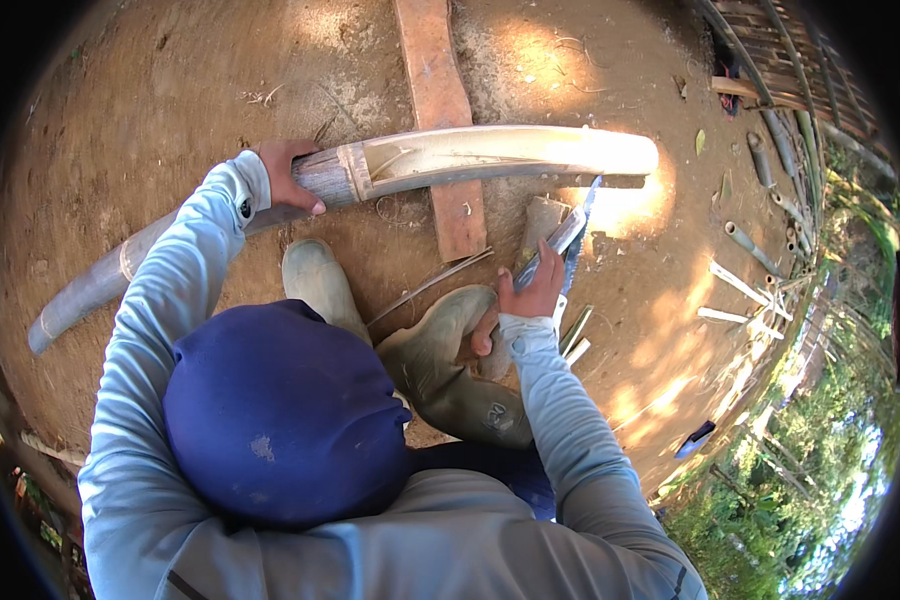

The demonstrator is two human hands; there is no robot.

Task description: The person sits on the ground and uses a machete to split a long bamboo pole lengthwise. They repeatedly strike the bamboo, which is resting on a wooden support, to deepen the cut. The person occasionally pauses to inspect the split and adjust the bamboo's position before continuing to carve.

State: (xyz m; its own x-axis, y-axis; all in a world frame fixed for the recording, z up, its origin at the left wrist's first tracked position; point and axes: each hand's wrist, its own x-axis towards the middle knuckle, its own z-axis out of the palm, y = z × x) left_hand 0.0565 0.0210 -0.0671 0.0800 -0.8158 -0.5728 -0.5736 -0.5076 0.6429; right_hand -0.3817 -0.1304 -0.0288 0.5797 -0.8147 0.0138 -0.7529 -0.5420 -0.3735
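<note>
A long, slightly curved bamboo pole (pixel 390 175) lies across the view, its right half cut open to a pale hollow. My left hand (pixel 288 180) is wrapped over its unopened grey part, just left of a node. Lower right of the pole, my right hand (pixel 535 288) is closed around what looks like a machete (pixel 568 232). Its short broad blade points up and right, and a brown handle end shows below my fingers. A saw (pixel 589 212) with a blue toothed blade lies beside it, tip close to the pole's underside.
A reddish wooden board (pixel 458 225) runs under the pole. A small wood block (pixel 543 222) lies by the blade. Rubber boots (pixel 450 370) stand below the pole. Several bamboo offcuts (pixel 750 248) lie at right, near a slatted bamboo structure (pixel 820 50). A dark blue object (pixel 695 440) lies lower right.
</note>
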